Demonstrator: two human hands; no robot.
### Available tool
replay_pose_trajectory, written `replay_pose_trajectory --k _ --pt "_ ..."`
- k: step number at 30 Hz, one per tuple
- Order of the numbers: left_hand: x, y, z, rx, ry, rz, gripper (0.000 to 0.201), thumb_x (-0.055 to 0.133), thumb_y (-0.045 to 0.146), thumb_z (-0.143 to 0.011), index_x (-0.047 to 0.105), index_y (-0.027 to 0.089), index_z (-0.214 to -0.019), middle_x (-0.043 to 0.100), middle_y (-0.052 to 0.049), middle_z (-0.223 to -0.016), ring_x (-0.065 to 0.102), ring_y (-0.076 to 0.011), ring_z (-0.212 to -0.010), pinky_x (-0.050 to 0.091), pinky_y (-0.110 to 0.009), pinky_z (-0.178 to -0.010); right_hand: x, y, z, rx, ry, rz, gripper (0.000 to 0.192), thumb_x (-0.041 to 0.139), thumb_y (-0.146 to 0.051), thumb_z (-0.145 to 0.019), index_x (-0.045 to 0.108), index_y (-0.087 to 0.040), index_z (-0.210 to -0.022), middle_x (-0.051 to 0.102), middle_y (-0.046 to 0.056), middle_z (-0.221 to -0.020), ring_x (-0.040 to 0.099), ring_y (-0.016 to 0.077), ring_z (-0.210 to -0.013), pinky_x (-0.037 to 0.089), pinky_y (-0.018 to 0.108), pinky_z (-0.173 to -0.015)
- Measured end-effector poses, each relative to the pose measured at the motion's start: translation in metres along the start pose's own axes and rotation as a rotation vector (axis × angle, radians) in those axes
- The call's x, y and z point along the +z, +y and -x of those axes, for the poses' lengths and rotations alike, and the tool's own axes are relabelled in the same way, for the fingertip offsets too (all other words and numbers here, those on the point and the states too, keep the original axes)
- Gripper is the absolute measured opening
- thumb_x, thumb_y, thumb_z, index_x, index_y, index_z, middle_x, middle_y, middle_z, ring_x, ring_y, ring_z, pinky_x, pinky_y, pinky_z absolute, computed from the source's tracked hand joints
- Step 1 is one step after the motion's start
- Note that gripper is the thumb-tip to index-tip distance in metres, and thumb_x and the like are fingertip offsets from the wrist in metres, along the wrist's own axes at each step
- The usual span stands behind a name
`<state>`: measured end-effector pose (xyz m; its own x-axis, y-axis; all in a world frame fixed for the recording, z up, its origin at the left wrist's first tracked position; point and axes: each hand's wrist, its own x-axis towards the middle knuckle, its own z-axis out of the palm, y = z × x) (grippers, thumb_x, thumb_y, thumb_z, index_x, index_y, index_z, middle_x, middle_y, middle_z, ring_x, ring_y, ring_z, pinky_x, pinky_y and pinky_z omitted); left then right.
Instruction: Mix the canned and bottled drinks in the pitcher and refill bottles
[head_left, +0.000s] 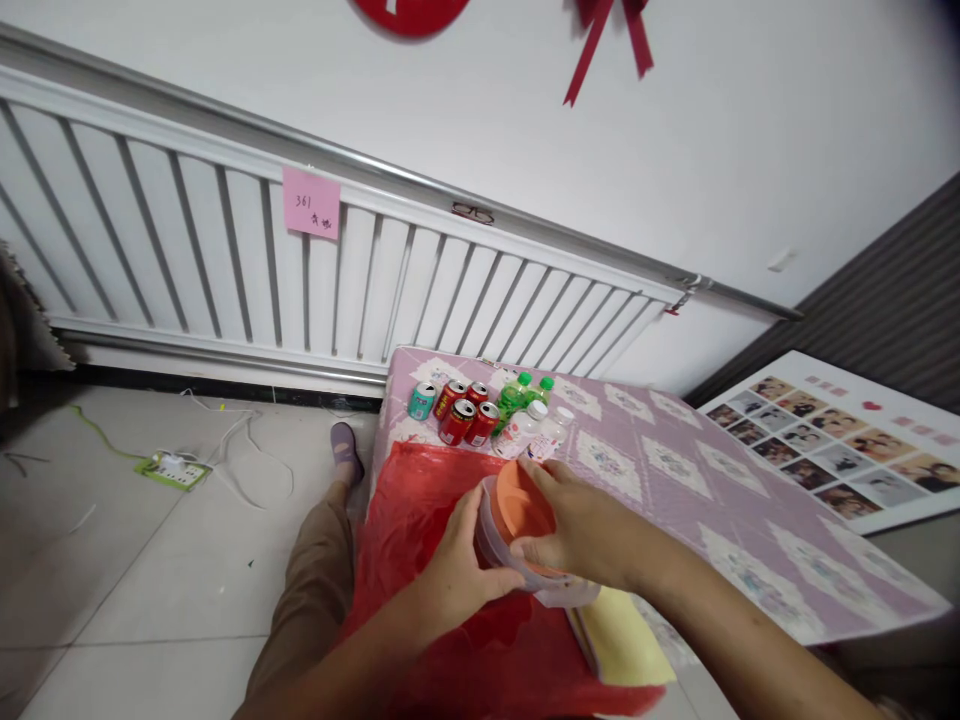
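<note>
A: What is risking a slip here?
B: The container, tilted above the red bag near the bed's front left corner. The left hand is cupping its side; the right hand is gripping its orange lid. A loosening lid may be spilling contents.

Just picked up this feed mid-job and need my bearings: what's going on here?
A person holds a clear round container with an orange lid in both hands: left hand around its side, right hand over the lid. It hangs above a red plastic bag spread on a table with a purple cloth. Past the bag stand a group of cans and small bottles. A yellow pad lies by the bag.
</note>
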<state>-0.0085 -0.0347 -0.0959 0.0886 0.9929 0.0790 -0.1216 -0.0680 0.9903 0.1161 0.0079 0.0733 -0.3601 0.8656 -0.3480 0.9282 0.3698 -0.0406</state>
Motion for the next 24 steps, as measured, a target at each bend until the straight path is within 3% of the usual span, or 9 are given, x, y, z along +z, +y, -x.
replay_pose_trajectory --k 7,13,19,24 --pt "0.0 -0.003 0.0 0.025 0.011 -0.004 0.108 0.082 0.017 -0.062 0.024 0.022 -0.153 0.026 -0.016 -0.162 0.024 -0.0333 -0.151 0.021 -0.052 -0.124 0.024 0.001 -0.005 0.055 0.005 -0.021 0.105 0.063 -0.059 -0.076 0.025 -0.004 -0.157 0.026 0.027 -0.161 0.04 0.04 -0.141 0.035 0.047 -0.113" --pt "0.002 -0.013 -0.003 0.048 0.029 -0.052 0.111 0.083 0.017 -0.059 0.024 0.019 -0.153 0.027 -0.017 -0.161 0.026 -0.0336 -0.15 0.021 -0.051 -0.124 0.043 0.013 -0.003 0.081 0.062 -0.069 0.103 0.057 -0.067 -0.079 0.027 -0.006 -0.156 0.01 0.023 -0.166 0.011 0.0388 -0.152 0.02 0.05 -0.121" --pt "0.0 -0.014 -0.004 0.085 0.009 -0.027 0.113 0.087 0.029 -0.059 0.024 0.02 -0.153 0.026 -0.017 -0.162 0.024 -0.0356 -0.15 0.02 -0.054 -0.124 0.042 0.032 -0.002 -0.12 0.003 -0.156 0.115 0.07 -0.064 -0.07 0.016 -0.017 -0.16 -0.004 0.016 -0.167 -0.008 0.0342 -0.152 0.009 0.055 -0.121" --pt "-0.002 -0.014 -0.008 0.139 -0.022 -0.042 0.11 0.085 0.033 -0.061 0.024 0.019 -0.152 0.028 -0.018 -0.161 0.026 -0.0361 -0.149 0.019 -0.056 -0.124 0.052 0.035 -0.007 -0.187 0.029 -0.078 0.105 0.067 -0.061 -0.076 0.022 -0.016 -0.158 0.002 0.018 -0.167 -0.003 0.0369 -0.153 0.013 0.059 -0.12"
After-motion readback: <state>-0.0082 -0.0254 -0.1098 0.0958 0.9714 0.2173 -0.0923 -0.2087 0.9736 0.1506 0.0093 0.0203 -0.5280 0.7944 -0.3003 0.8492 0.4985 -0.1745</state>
